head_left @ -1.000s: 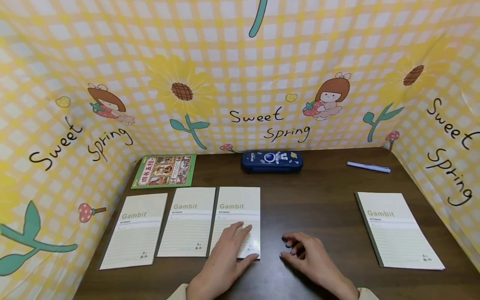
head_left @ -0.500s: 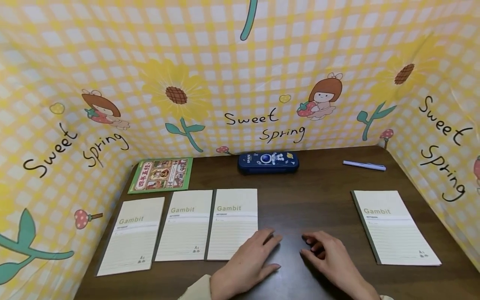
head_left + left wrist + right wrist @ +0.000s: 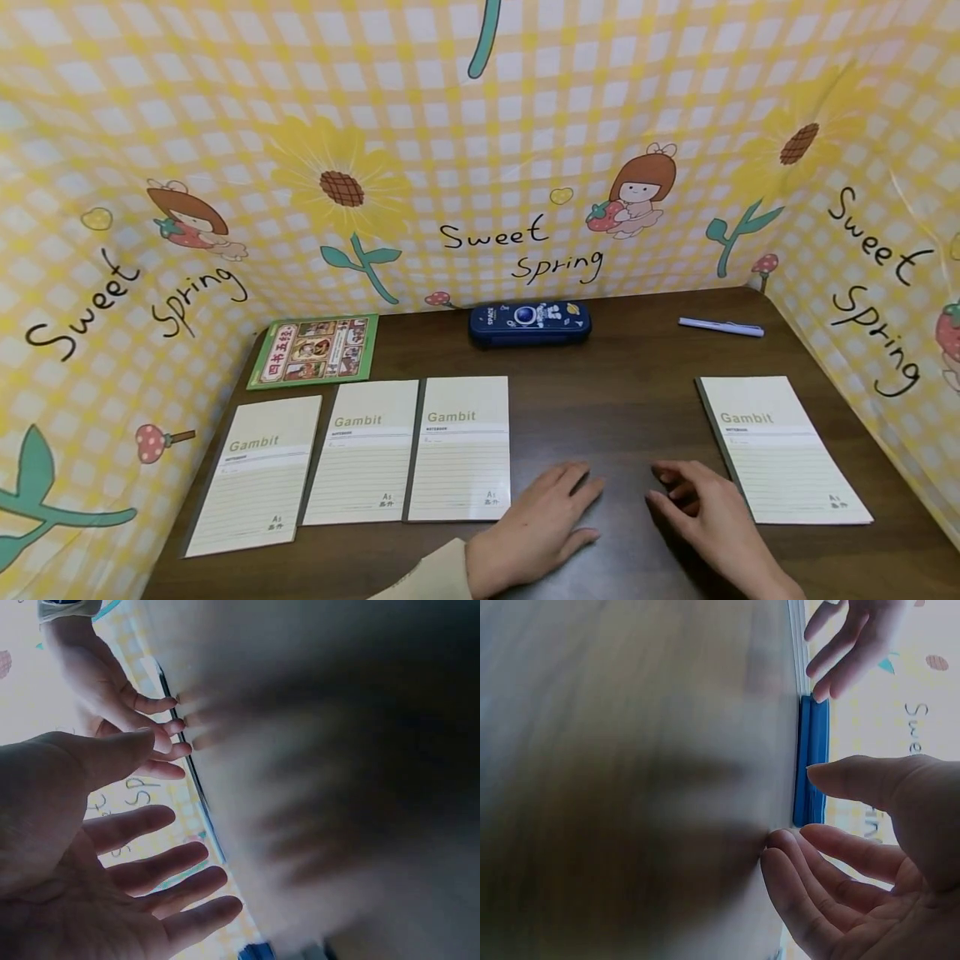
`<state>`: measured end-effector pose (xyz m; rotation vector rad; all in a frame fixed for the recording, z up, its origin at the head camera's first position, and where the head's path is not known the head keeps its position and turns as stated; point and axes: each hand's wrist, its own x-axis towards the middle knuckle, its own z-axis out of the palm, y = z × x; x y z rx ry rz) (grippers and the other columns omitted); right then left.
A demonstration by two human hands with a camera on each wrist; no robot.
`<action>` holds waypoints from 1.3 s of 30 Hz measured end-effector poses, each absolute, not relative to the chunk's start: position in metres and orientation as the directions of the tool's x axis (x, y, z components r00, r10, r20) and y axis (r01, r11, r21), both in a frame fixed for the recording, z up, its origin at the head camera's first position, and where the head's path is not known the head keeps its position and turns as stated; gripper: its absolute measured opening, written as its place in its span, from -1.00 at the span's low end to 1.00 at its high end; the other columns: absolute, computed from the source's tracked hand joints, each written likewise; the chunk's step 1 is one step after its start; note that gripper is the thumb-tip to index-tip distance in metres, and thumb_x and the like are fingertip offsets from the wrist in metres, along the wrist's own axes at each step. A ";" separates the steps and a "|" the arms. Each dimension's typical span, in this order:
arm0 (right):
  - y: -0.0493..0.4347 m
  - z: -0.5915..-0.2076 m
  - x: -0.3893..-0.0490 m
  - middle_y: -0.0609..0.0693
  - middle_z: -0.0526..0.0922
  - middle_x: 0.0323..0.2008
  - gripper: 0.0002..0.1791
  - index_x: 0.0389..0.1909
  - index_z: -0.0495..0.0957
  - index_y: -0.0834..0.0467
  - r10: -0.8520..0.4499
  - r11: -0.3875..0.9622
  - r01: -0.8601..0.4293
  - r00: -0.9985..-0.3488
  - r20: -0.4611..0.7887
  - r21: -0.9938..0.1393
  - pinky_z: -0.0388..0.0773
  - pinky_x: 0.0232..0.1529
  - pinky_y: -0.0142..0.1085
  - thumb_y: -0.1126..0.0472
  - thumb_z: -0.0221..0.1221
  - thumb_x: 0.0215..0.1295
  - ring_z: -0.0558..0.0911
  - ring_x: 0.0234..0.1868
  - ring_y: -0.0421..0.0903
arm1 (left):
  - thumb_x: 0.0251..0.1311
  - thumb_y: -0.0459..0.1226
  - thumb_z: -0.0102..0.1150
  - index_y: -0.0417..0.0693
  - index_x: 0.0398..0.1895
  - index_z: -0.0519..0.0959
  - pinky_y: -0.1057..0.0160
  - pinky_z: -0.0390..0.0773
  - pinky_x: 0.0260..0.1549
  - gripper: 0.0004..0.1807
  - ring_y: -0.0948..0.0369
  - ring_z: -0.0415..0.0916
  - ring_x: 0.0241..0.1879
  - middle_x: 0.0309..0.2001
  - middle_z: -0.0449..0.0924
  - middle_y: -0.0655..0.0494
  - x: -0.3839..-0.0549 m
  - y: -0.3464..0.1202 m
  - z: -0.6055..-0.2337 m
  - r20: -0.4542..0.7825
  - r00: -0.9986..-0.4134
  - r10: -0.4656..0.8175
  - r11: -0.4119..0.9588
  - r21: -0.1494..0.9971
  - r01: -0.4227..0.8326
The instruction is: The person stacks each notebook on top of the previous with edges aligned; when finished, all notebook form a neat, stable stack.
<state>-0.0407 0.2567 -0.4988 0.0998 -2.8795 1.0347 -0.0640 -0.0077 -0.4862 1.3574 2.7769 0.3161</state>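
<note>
My left hand (image 3: 543, 521) hovers low over the brown table (image 3: 592, 417), just right of the third notebook (image 3: 459, 450) in a row of Gambit notebooks. Its fingers are spread and relaxed, with nothing in them, as the left wrist view also shows. My right hand (image 3: 705, 517), loosely bent and holding nothing, is close to the left edge of a separate Gambit notebook (image 3: 783, 450). That notebook lies flat with its dark spine to the left. The other two notebooks of the row are a middle notebook (image 3: 363, 450) and a left notebook (image 3: 255, 475).
A green-edged picture book (image 3: 313, 350) lies at the back left. Behind the row's right end sits a dark blue pencil case (image 3: 531, 325) with a space print. A pale lilac pen (image 3: 722, 327) is at the back right. Yellow checked cloth (image 3: 450, 150) walls the table.
My left hand has slid right, off the third notebook onto the area beside it. The right hand has moved right too, nearer the separate notebook. The head view has shifted slightly.
</note>
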 end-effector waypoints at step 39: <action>0.388 -0.504 -0.013 0.75 0.20 0.33 -0.07 0.34 0.35 0.57 0.131 0.941 0.159 -0.985 -0.110 -0.298 0.19 0.21 0.57 -0.28 0.13 0.50 0.21 0.29 0.74 | 0.38 0.51 -0.55 0.72 0.61 -0.35 0.13 -0.19 0.69 -0.21 0.46 -0.42 0.67 0.62 -0.57 0.64 -0.081 0.143 -0.476 -0.353 -0.422 0.835 0.475 0.074 0.877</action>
